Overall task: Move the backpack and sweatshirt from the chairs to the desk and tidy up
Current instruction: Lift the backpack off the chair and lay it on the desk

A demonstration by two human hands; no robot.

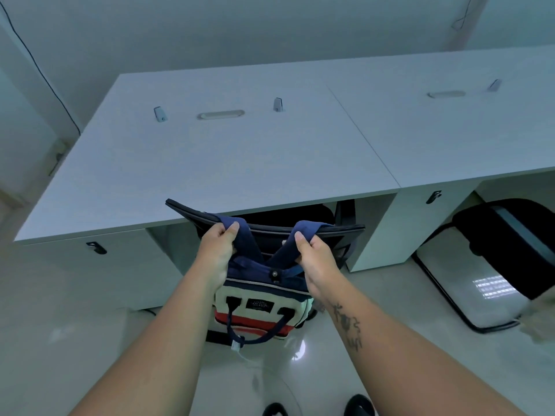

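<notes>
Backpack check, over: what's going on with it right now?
Left hand and right hand each in a closed grip on a navy strap. Backpack hanging against the chair back, not yet on the desk. Sweatshirt not in sight.

Bare, sleeveless forearms, a dark tattoo [350,324] along the right one, black shoes [359,405] below.

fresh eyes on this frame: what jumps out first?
Dead centre, both hands grip the navy straps of a backpack: left hand on one strap, right hand on the other, over the back of a black chair tucked under the desk. The bag's cream, red and navy stripes stand out. Behind it stretches the pale desk, and a second black chair sits at far right.
</notes>
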